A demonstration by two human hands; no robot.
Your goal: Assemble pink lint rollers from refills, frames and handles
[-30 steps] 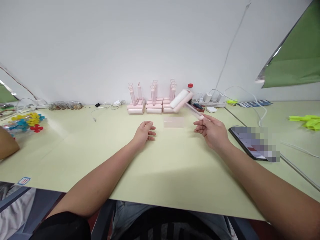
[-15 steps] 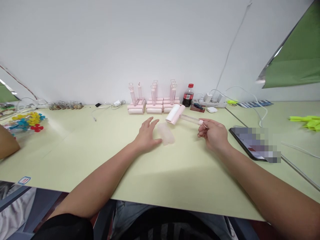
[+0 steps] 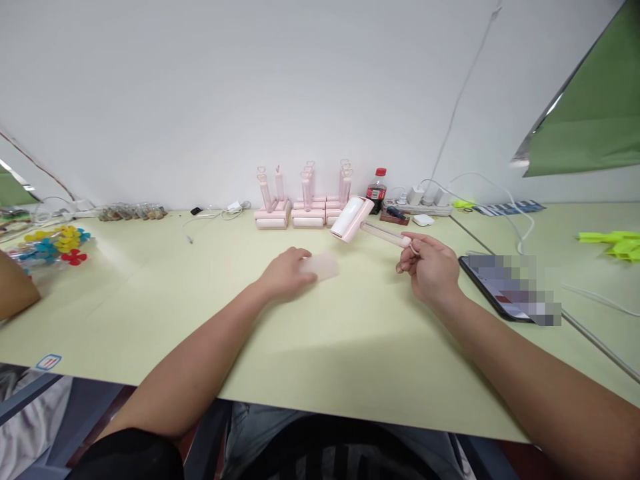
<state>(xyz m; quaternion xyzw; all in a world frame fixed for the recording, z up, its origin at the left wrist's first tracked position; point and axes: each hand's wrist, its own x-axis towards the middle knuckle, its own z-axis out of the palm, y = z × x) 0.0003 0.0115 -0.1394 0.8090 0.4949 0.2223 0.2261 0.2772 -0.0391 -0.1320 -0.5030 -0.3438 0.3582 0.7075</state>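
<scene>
My right hand (image 3: 431, 267) is closed around the end of the clear pink handle of a lint roller (image 3: 352, 219). The roller's white and pink head is tilted and held up above the table, toward the left. Lower and to the left, my left hand (image 3: 287, 273) grips the left end of a pale translucent plastic cover (image 3: 324, 265) between thumb and fingers. Behind them, several pink lint rollers (image 3: 309, 215) stand in rows by the wall, handles up.
A cola bottle (image 3: 377, 190), a power strip (image 3: 435, 209) and chargers stand at the back right. A phone (image 3: 505, 287) lies right of my right hand. Colourful plastic pieces (image 3: 63, 243) and another person's arm (image 3: 15, 287) are at the left edge.
My left hand has closed on the translucent cover, which has turned and shifted a little left. The lint roller in my right hand has tilted slightly, its head a bit higher.
</scene>
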